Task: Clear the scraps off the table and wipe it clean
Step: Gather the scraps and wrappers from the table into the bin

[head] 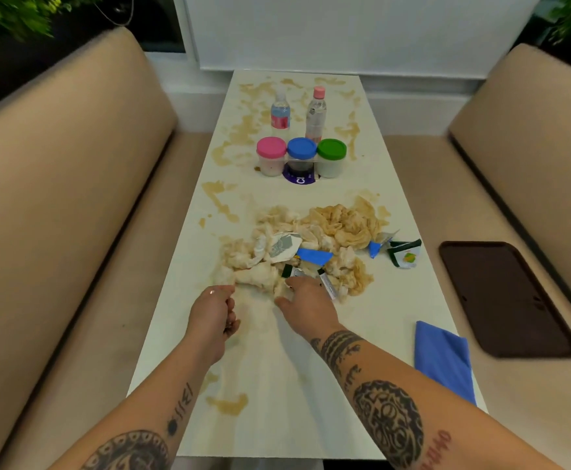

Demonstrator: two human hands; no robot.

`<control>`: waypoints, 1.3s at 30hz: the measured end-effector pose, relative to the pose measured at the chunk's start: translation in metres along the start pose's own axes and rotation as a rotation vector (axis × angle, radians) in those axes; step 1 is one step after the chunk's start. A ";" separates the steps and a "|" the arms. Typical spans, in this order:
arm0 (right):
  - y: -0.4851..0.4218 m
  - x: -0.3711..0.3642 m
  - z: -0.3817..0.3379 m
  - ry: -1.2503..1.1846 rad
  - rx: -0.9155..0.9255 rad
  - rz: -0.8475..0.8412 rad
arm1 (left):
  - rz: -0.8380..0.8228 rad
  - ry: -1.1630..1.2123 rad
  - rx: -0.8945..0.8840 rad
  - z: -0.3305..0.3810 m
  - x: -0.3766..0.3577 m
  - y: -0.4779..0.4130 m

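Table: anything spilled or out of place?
Yes. Brown liquid stains streak the table from the far end, around the bottles, to the near edge. A heap of soaked napkins and torn wrappers sits mid-table. The blue cloth overhangs the right edge.

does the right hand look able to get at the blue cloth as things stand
Probably yes: the blue cloth lies bare at the table's near right edge, nothing on it, and the right hand sits close by at the napkin pile.
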State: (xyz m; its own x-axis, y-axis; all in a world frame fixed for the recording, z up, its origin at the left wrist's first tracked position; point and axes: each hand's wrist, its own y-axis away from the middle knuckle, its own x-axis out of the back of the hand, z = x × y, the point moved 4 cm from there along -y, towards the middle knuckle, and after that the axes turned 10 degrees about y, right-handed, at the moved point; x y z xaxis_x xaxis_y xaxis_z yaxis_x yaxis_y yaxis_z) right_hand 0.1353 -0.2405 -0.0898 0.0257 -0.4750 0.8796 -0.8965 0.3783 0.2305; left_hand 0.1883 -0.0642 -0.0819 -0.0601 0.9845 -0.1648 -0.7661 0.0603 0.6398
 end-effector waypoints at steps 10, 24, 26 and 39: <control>0.018 0.010 -0.009 -0.330 -0.135 -0.009 | -0.096 -0.227 -0.019 -0.023 -0.021 0.003; -0.020 0.016 -0.054 -0.088 0.148 0.016 | 0.051 -0.154 -0.097 -0.014 0.010 0.006; -0.035 0.006 -0.060 0.110 0.228 -0.001 | 0.066 -0.115 -0.098 -0.013 0.021 0.005; -0.033 0.026 -0.053 -0.225 0.138 -0.014 | 0.104 -0.068 -0.234 0.006 0.050 -0.006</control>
State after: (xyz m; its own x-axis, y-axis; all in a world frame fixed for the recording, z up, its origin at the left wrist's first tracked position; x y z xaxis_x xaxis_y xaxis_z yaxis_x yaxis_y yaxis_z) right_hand 0.1891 -0.2227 -0.0523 -0.0471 -0.6501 0.7584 -0.9490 0.2660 0.1691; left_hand 0.1939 -0.0149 -0.0901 -0.1095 0.9927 -0.0513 -0.8855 -0.0740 0.4586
